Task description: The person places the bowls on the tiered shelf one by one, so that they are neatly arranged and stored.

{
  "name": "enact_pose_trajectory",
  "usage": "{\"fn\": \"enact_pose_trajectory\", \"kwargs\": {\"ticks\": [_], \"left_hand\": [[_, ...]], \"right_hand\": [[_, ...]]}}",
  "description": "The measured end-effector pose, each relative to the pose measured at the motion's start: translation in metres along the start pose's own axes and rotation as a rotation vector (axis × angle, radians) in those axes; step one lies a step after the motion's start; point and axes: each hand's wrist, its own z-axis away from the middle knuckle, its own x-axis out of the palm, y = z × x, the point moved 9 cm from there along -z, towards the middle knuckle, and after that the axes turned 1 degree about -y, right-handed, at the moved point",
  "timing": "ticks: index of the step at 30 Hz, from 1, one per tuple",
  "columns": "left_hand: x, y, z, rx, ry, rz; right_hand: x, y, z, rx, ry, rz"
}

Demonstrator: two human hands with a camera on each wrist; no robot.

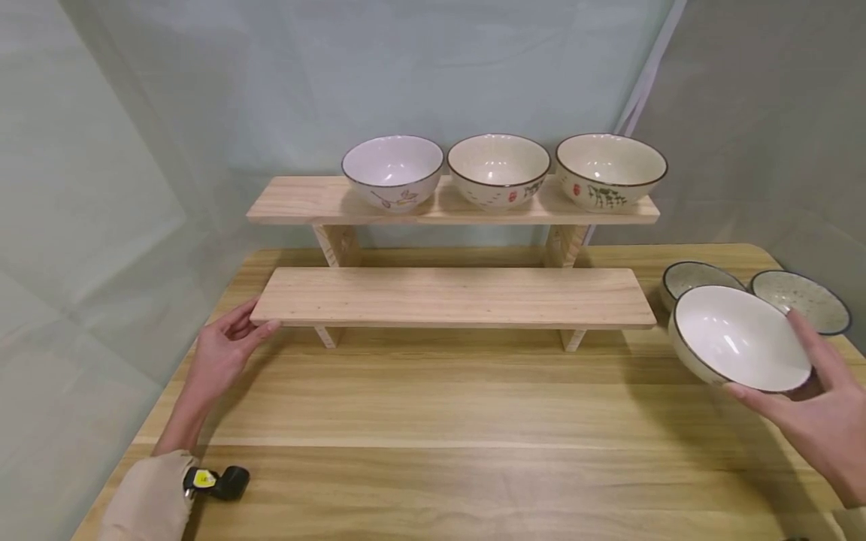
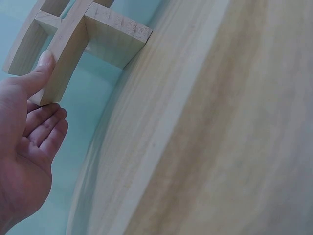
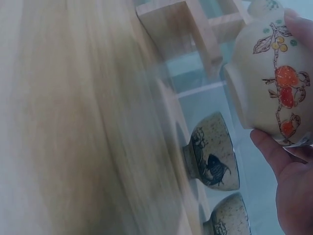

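Right hand [image 1: 824, 409], grip around a white bowl [image 1: 740, 342], mouth up, left hand [image 1: 219, 357], grip pinching the lower wooden shelf [image 1: 453, 297], long axis running left to right.

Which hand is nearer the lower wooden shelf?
Left. The left hand grips the lower shelf at its left end; the right hand holds a bowl out past the shelf's right end.
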Motion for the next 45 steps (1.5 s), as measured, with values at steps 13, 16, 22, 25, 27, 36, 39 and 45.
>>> {"fn": "enact_pose_trajectory", "kwargs": {"ticks": [13,16,22,25,27,36,39,45], "left_hand": [[0.0,0.001,0.0,0.015,0.002,0.021],[0.0,0.002,-0.001,0.018,0.004,0.021],[0.0,0.002,0.0,0.023,0.002,0.023],[0.001,0.003,0.0,0.027,0.0,0.023],[0.001,0.002,0.0,0.026,0.0,0.023],[0.001,0.003,0.0,0.022,0.001,0.032],[0.001,0.003,-0.001,0.018,0.001,0.029],[0.0,0.002,0.0,0.002,0.004,0.012]], "right_hand": [[0.008,-0.021,-0.011,-0.094,0.031,-0.102],[0.011,-0.025,-0.012,-0.105,0.025,-0.066],[0.016,-0.031,-0.016,-0.116,0.024,-0.078],[0.019,-0.033,-0.018,-0.122,0.029,-0.08],[0.022,-0.034,-0.018,-0.124,0.026,-0.076],[0.032,-0.042,-0.022,-0.154,-0.021,-0.071],[0.035,-0.045,-0.023,-0.157,-0.03,-0.08],[0.045,-0.052,-0.026,-0.175,-0.043,-0.088]]}}
